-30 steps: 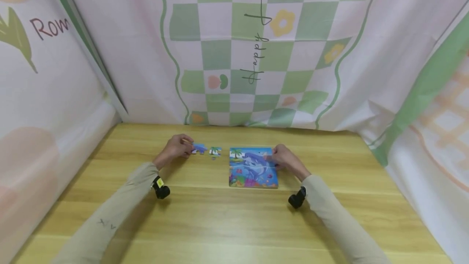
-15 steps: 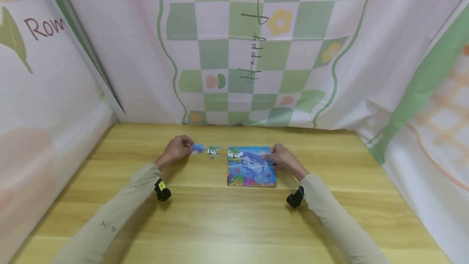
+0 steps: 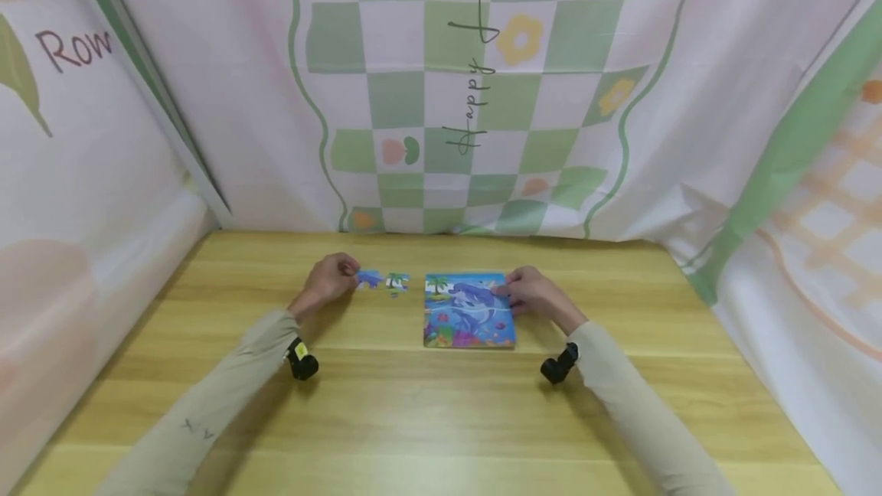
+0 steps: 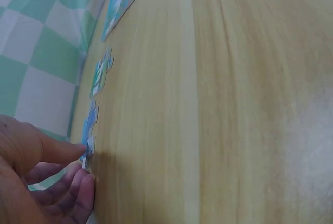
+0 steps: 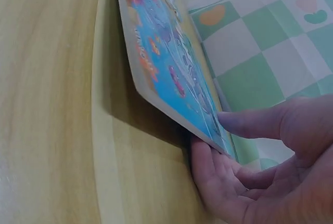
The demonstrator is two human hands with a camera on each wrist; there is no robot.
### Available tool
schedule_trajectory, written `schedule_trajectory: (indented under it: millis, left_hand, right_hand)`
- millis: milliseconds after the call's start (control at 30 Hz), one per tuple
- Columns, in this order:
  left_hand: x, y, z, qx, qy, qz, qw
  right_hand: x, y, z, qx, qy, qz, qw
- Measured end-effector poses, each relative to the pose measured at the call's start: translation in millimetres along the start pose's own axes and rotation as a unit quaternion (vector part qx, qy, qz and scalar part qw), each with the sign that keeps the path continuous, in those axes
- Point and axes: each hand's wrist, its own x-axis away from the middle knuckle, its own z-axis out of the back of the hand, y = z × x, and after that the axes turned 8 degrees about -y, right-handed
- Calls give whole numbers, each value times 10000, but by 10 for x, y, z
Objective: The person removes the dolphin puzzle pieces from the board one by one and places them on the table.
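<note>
My left hand [image 3: 332, 279] is at the far left of the table, pinching the end of a blue and purple jigsaw piece [image 3: 370, 279] between thumb and fingers. In the left wrist view that piece [image 4: 91, 122] runs out past the thumb tip. Just right of it lies a palm-tree jigsaw piece [image 3: 396, 282]. A square dolphin jigsaw board [image 3: 468, 320] is to the right of both. My right hand [image 3: 534, 291] grips its right edge, thumb on top and fingers underneath. In the right wrist view the near edge of the board [image 5: 171, 86] is raised over a shadow.
All of this is on a wooden table [image 3: 427, 412]. Close behind the pieces hangs a checkered curtain [image 3: 451, 151], with more printed cloth at both sides. A black camera is strapped to each wrist.
The head view has shifted slightly, so the board and pieces appear a little further left. Both hands keep their holds with almost no movement.
</note>
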Motion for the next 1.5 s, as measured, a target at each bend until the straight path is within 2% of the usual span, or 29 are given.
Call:
schedule_trajectory:
  millis: [133, 233, 367, 467, 533, 633, 733, 833, 933, 1100, 1267, 1367, 1500]
  left_hand:
    - [19, 21, -5, -17, 83, 11, 10000]
    - [35, 59, -28, 39, 321, -22, 9995]
    - [21, 174, -87, 282, 659, -273, 9971]
    - [-32, 303, -150, 574, 725, -457, 9947]
    - [-71, 401, -204, 802, 639, -475, 9936]
    - [-124, 543, -310, 970, 467, -501, 9929]
    - [-170, 674, -435, 1083, 173, -564, 9924]
    - [-216, 798, -563, 1149, -110, -705, 9908]
    - [-252, 894, -698, 1191, -372, -817, 9888]
    - [-285, 1051, -934, 872, -717, -882, 9897]
    - [-314, 1208, -1129, 710, -897, -595, 9917]
    - [-326, 1289, -1184, 924, -981, -310, 9904]
    - [-324, 1340, -1194, 1334, -1167, -32, 9842]
  right_hand:
    - [6, -2, -7, -57, 8, -12, 10000]
    - [23, -1, -12, 7, -12, 37, 10000]
    - [59, 19, 22, 99, -239, 299, 9992]
    - [84, 24, 44, 150, -405, 499, 9978]
    - [102, 8, 29, 202, -337, 484, 9981]
    - [120, -20, -28, 565, 57, 278, 9980]
    - [125, -22, -78, 1033, 462, 116, 9935]
    - [127, -11, -101, 1371, 654, 120, 9883]
    - [126, -8, -114, 1389, 732, 136, 9875]
    - [125, 9, -122, 1182, 712, 160, 9903]
    - [136, 15, -117, 1040, 604, 219, 9925]
    - [153, 13, -120, 1043, 550, 350, 9924]
    - [163, 34, -160, 1171, 596, 498, 9901]
